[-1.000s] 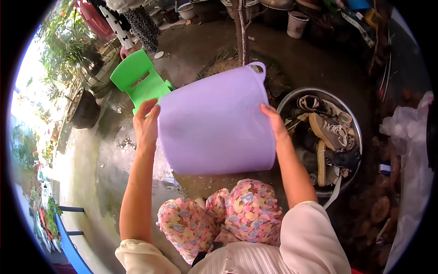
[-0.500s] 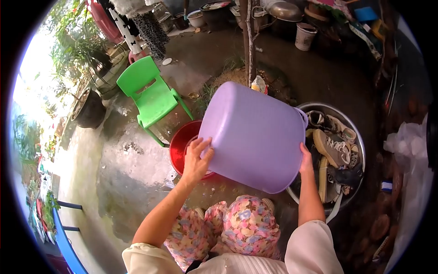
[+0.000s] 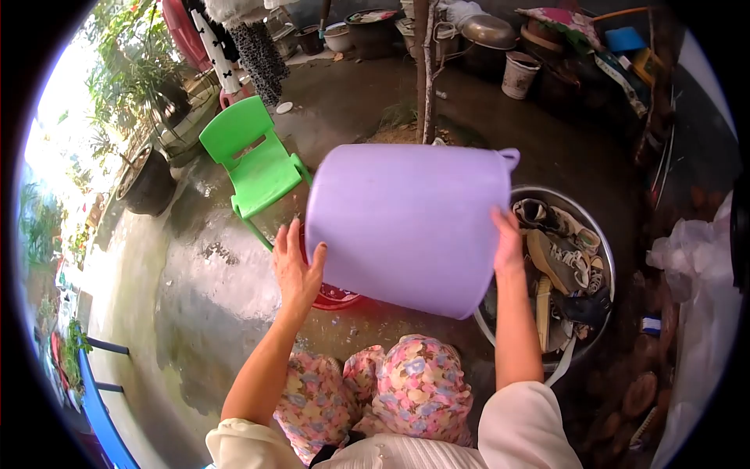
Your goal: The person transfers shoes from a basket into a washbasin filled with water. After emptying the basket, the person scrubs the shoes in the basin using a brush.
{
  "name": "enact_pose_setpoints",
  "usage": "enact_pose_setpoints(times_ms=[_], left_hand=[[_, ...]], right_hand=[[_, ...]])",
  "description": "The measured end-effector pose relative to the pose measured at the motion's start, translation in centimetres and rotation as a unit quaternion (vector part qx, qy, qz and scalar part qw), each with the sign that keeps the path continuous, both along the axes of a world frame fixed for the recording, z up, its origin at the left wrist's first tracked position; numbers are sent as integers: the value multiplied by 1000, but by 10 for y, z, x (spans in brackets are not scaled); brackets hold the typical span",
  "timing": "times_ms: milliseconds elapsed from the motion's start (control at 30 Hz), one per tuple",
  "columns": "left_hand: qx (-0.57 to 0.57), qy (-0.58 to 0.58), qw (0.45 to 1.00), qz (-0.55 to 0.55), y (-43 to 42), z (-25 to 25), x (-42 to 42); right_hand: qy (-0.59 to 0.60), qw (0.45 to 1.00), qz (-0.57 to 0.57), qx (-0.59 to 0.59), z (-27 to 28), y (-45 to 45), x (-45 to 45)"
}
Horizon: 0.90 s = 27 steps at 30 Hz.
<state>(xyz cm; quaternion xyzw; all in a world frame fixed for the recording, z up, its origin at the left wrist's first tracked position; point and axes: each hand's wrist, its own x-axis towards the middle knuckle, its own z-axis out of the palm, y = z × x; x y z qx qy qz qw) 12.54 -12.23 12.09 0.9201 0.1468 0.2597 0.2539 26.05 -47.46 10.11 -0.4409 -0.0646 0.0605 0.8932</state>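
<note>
A large light-purple bucket (image 3: 410, 227) lies on its side in the air in front of me, its rim and small handle to the right. My left hand (image 3: 298, 270) is at the bucket's bottom end, fingers spread, thumb against its edge. My right hand (image 3: 508, 241) grips the rim side, its fingers partly hidden. Beneath the bucket a red basin (image 3: 337, 298) shows only in part. To the right, a metal basin (image 3: 605, 234) holds several shoes (image 3: 556, 262), partly covered by my right forearm.
A green chair (image 3: 262, 173) stands at the upper left. A thin tree trunk (image 3: 426, 70) rises beyond the bucket. Potted plants (image 3: 147, 181) line the left, a blue frame (image 3: 101, 406) is at lower left, and pots and a white bucket (image 3: 519, 74) stand at the back.
The purple bucket has tilted back toward level and moved left since half a second ago, covering more of the red basin. My left hand has shifted left along with it.
</note>
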Motion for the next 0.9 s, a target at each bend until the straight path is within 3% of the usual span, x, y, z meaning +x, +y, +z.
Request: enact_pose_setpoints(times_ms=[100, 167, 233, 300, 367, 400, 433, 467, 533, 600, 633, 700, 733, 800, 833, 867, 900], left_hand=[[-27, -36, 998, -50, -26, 48, -7], [-40, -59, 992, -101, -43, 67, -8], [-108, -78, 983, -124, -47, 75, -4], [-99, -62, 985, -127, -50, 82, 1], [-96, 12, 989, -112, -59, 86, 7], [-95, 50, 989, -101, -62, 85, 9], [115, 80, 985, -98, -48, 59, 17], [107, 90, 986, -88, -47, 47, 16], [109, 73, 988, -76, -39, 39, 15], [130, 19, 988, -79, -22, 41, 17], [126, 31, 988, -83, -20, 41, 15], [118, 48, 987, -93, -19, 43, 15], [116, 40, 988, -89, -19, 38, 16], [112, 44, 989, -83, -17, 40, 19], [108, 46, 990, -77, -16, 41, 20], [105, 55, 990, -75, -16, 40, 21], [125, 66, 987, -72, -16, 36, 20]], right_hand=[[-106, 993, 28, -44, 61, 78, -8], [-151, 976, -23, -156, 74, 124, -24], [-205, 953, -94, -203, 53, 168, -37], [-270, 915, -119, -275, 32, 190, -57], [-218, 940, 12, -262, 12, 196, -78], [-284, 918, 48, -274, 0, 192, -83], [-345, 890, 86, -285, -18, 180, -86], [-408, 856, 125, -292, -30, 168, -87], [-336, 872, 121, -334, -53, 122, -87], [-148, 904, 8, -400, -109, 63, -75], [-35, 953, -105, -283, -153, 32, -71], [89, 844, -309, -430, -230, -42, -70], [168, 778, -333, -506, -262, -77, -75], [169, 670, -380, -615, -343, -135, -86], [181, 705, -445, -522, -388, -151, -84], [299, 849, -365, -237, -354, -140, -70], [380, 890, -241, 76, -299, -119, -48]])
